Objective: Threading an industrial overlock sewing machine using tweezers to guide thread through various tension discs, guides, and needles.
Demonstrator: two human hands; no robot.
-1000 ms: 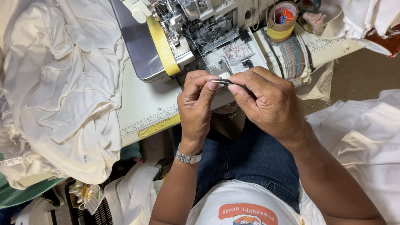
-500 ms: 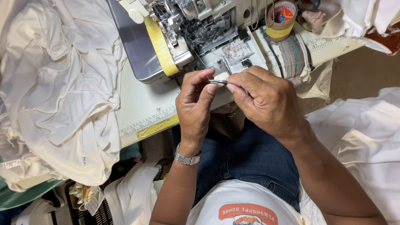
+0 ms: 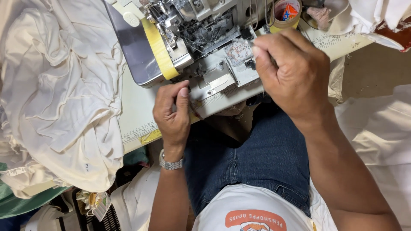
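Your right hand [image 3: 295,70] pinches closed at the sewing machine [image 3: 201,38]; your left hand [image 3: 173,113], fingers curled empty, rests at the table edge [image 3: 137,128], near a tape roll [image 3: 284,13] holding an orange item [image 3: 290,10].

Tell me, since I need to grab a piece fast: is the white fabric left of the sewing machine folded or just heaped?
Heaped. The white fabric lies crumpled in loose, uneven folds beside the sewing machine, spilling over the table edge.

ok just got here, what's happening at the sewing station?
A person sits at a sewing machine on a pale table. The right hand is raised at the machine's front right, fingers pinched together; whether it holds anything cannot be told. The left hand rests at the table's front edge by the machine base. A heap of cream fabric lies to the left, and a roll of tape sits behind the machine.
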